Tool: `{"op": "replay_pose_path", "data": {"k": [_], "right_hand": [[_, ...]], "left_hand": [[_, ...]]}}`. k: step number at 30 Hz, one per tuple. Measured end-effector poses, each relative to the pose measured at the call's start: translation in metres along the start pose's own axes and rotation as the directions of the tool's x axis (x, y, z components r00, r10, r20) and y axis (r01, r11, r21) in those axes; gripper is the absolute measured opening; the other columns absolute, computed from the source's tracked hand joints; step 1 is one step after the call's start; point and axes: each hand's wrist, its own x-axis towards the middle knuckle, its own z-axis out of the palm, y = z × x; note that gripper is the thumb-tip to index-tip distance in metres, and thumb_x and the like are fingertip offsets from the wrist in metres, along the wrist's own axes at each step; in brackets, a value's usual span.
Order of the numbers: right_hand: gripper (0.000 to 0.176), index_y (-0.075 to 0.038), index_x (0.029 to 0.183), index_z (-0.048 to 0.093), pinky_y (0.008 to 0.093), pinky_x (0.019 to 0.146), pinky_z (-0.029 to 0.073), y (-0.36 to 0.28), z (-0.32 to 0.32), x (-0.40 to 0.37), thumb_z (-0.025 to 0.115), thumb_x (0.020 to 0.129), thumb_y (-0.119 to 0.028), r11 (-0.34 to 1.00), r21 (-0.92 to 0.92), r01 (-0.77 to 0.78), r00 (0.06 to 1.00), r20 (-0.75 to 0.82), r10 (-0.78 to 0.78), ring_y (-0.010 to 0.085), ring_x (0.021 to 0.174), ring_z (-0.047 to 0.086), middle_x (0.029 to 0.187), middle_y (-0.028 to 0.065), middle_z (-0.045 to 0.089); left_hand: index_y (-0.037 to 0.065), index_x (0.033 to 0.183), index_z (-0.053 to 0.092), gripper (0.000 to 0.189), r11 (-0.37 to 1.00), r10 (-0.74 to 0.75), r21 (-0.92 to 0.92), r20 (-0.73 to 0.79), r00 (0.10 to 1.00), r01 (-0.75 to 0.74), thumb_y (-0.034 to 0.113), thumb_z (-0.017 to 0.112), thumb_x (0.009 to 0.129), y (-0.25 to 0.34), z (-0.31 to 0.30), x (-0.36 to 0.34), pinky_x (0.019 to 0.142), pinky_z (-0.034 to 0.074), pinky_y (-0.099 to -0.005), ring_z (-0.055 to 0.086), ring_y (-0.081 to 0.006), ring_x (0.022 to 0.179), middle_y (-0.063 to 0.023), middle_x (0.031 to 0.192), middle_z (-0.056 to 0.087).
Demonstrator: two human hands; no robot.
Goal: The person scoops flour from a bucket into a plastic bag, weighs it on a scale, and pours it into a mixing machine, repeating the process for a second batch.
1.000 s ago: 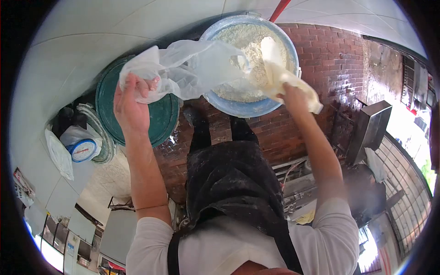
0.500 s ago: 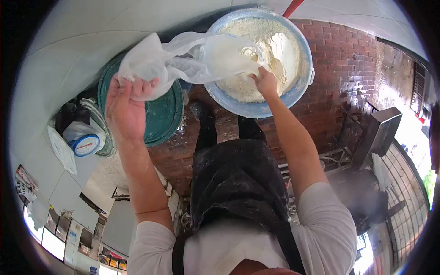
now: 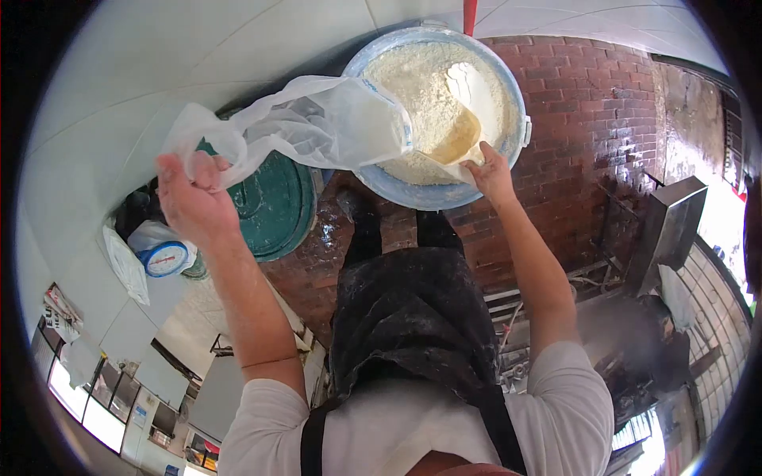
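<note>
My left hand [image 3: 197, 194] is closed on the gathered end of a translucent plastic bag [image 3: 298, 119], its fingers curled into a loop of the film. The bag stretches to the right, and its wide end lies over the rim of a blue tub [image 3: 373, 170] of pale flour [image 3: 405, 71]. Gripped in my right hand [image 3: 492, 173] is a cream-coloured scoop [image 3: 462, 141], low over the flour close to the near rim. The scoop's front edge is beside the bag's wide end.
A green lidded bin [image 3: 274, 210] stands left of the tub. Farther left sits a blue dial scale [image 3: 165, 259] beside white bags. Wet brick floor [image 3: 571, 119] lies to the right, with a metal stand [image 3: 663, 230] beyond. A red pole [image 3: 469, 17] rises behind the tub.
My left hand has moved slightly left and down with the bag. My right hand has shifted right and down, and the scoop now shows clear of the bag.
</note>
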Motion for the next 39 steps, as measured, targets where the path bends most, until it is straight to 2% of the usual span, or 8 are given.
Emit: {"op": "replay_pose_path", "data": {"k": [2,8,16,22,29,31,34,39], "right_hand": [[0.039,-0.001,0.094,0.057,0.0434,0.066,0.049,-0.004,-0.024,-0.008,0.083,0.076,-0.024,0.999,0.019,0.040,0.999,-0.012,-0.040,0.0464,0.082,0.061,0.082,0.0230,0.064],[0.035,-0.003,0.101,0.062,0.0384,0.073,0.053,-0.055,-0.111,-0.034,0.082,0.074,-0.014,0.985,0.151,0.084,0.996,0.014,-0.087,0.0407,0.089,0.067,0.091,0.0207,0.068],[0.034,-0.003,0.101,0.067,0.0310,0.077,0.052,-0.114,-0.164,-0.065,0.082,0.070,-0.007,0.984,0.068,0.166,0.973,0.151,-0.174,0.0223,0.083,0.070,0.091,0.0160,0.070],[0.030,-0.005,0.101,0.067,0.0406,0.076,0.052,-0.116,-0.150,-0.071,0.078,0.074,-0.011,0.968,0.129,0.214,0.958,0.164,-0.234,0.0379,0.081,0.065,0.087,0.0163,0.068],[0.029,0.005,0.100,0.056,0.0510,0.079,0.049,-0.105,-0.052,-0.054,0.059,0.089,-0.021,0.962,-0.124,0.243,0.913,0.366,-0.183,0.0430,0.090,0.064,0.090,0.0266,0.064],[0.022,0.005,0.095,0.061,0.0499,0.076,0.052,-0.080,-0.002,-0.035,0.054,0.090,-0.016,0.889,-0.270,0.369,0.909,0.303,-0.285,0.0419,0.087,0.065,0.090,0.0239,0.066],[0.019,0.002,0.085,0.065,0.0481,0.075,0.053,-0.088,0.026,-0.014,0.051,0.088,-0.011,0.767,-0.356,0.534,0.811,0.471,-0.346,0.0400,0.084,0.067,0.089,0.0214,0.066],[0.017,-0.004,0.085,0.071,0.0425,0.072,0.056,-0.158,0.008,-0.039,0.057,0.084,-0.013,0.785,-0.459,0.416,0.832,0.541,-0.124,0.0304,0.087,0.069,0.091,0.0151,0.069]], "left_hand": [[-0.002,0.103,0.063,0.036,0.874,0.048,0.465,-0.376,0.925,0.144,0.032,0.052,0.102,-0.010,0.036,-0.007,0.064,0.047,-0.0316,0.048,-0.0157,0.059,-0.0032,0.073,0.051],[-0.003,0.114,0.063,0.039,0.810,-0.291,0.442,-0.267,0.919,0.385,0.033,0.055,0.101,-0.038,0.082,-0.041,0.053,0.056,-0.0300,0.053,-0.0105,0.057,-0.0066,0.081,0.062],[-0.002,0.127,0.054,0.046,0.836,-0.540,0.173,0.083,0.838,0.521,0.036,0.048,0.104,-0.061,0.187,-0.105,0.052,0.055,-0.0360,0.053,-0.0154,0.055,-0.0090,0.075,0.058],[-0.002,0.132,0.048,0.050,0.750,-0.598,0.011,0.437,0.672,0.661,0.039,0.046,0.104,-0.041,0.243,-0.145,0.051,0.054,-0.0389,0.052,-0.0189,0.053,-0.0117,0.072,0.057],[0.000,0.128,0.055,0.042,0.734,-0.680,0.044,0.063,0.731,0.678,0.032,0.052,0.101,-0.043,0.177,-0.111,0.051,0.052,-0.0343,0.051,-0.0152,0.052,-0.0058,0.073,0.058],[-0.004,0.117,0.063,0.038,0.456,-0.626,0.770,-0.079,0.776,0.446,0.030,0.056,0.099,-0.054,0.144,-0.097,0.049,0.052,-0.0306,0.058,-0.0152,0.058,-0.0063,0.074,0.061],[-0.006,0.112,0.064,0.038,0.284,-0.701,0.794,-0.210,0.682,0.537,0.029,0.055,0.099,-0.083,0.082,-0.086,0.046,0.051,-0.0293,0.061,-0.0150,0.062,-0.0057,0.074,0.061],[0.000,0.109,0.064,0.029,0.572,-0.776,0.341,-0.071,0.627,0.746,0.026,0.056,0.100,-0.090,0.088,-0.104,0.046,0.039,-0.0260,0.044,-0.0088,0.052,0.0023,0.065,0.047]]}}
